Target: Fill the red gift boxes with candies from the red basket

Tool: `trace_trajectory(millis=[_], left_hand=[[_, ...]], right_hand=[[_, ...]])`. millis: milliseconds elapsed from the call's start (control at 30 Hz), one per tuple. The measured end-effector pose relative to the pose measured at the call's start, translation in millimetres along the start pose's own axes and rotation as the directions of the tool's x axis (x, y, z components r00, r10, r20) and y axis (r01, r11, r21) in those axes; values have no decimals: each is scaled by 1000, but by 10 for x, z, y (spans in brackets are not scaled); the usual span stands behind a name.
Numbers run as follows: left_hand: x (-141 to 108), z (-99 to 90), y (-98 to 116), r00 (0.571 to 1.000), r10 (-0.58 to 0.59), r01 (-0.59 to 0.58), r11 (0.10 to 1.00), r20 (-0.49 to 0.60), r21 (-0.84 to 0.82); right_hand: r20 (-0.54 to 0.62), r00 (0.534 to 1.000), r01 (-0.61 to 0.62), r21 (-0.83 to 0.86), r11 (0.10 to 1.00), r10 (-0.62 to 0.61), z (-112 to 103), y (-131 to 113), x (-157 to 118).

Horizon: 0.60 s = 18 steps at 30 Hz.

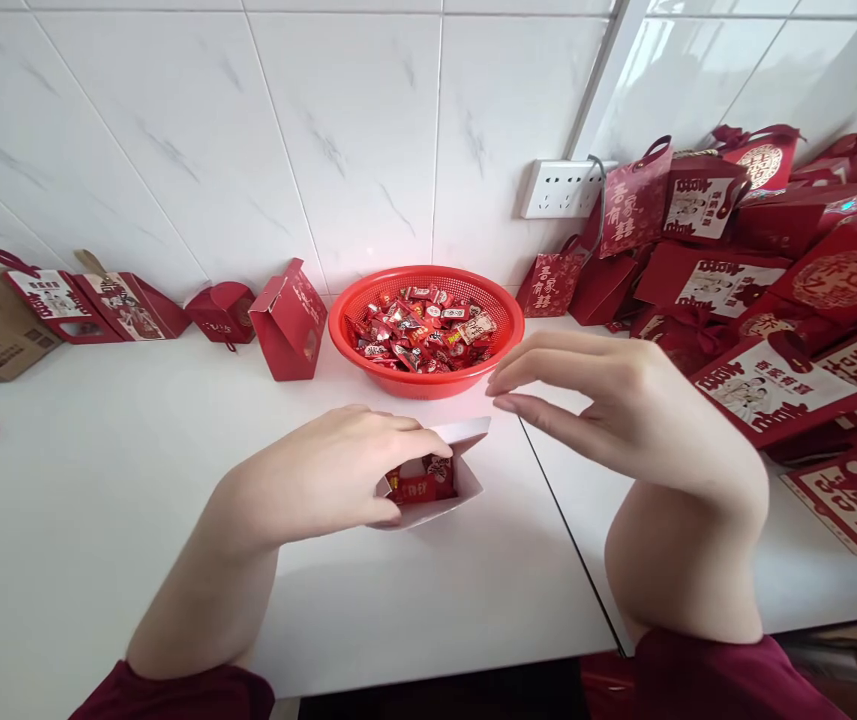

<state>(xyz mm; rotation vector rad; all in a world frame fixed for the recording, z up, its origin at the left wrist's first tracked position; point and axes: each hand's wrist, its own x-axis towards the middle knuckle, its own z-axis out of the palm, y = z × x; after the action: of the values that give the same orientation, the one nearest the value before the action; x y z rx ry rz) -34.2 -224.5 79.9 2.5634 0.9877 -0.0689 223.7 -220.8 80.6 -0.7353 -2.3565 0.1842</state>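
My left hand (345,465) grips the left side of a small candy box (465,482) on the table, its fingers over the rim and its thumb at the near side. The box's top is open, its inside walls are white, and several red-wrapped candies (419,488) lie in it. My right hand (600,400) hovers to the right of the box, just in front of a red plastic basket (428,385). Its fingers are bent with the tips close to the thumb, and no candy shows between them. Wrapped candies (428,330) fill the basket.
A closed red gift box (289,325) stands left of the basket, with more red boxes (128,305) and a brown carton (4,325) further left. Many red gift boxes (743,290) are piled at the right. A power strip (559,190) is on the tiled wall. A seam (570,530) crosses the tabletop.
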Motion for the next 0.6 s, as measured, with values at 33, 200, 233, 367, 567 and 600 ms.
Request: trace_trajectory(millis=[33,200,233,367,567,600], left_hand=[[-3,1,4,1000,4,-4,1000,3,5],[-23,45,64,1000,4,-3,998,-7,59],[-27,64,84,1000,7,-6,998,-5,56],[-34,134,144,1000,20,-19,999,-7,44],[-93,46,109,1000,-9,9,999,-4,54],[-111,19,93,1000,-8,8,999,4,49]], right_hand=[[-21,1000,-22,-19,1000,22,-16,17,-9],[184,969,-161,-36,986,165,11,56,-36],[258,946,-195,-24,980,195,46,51,-34],[460,860,-277,60,959,220,252,-9,16],[553,789,-259,-98,961,268,442,-114,80],[544,789,-259,-124,958,284,447,-123,76]])
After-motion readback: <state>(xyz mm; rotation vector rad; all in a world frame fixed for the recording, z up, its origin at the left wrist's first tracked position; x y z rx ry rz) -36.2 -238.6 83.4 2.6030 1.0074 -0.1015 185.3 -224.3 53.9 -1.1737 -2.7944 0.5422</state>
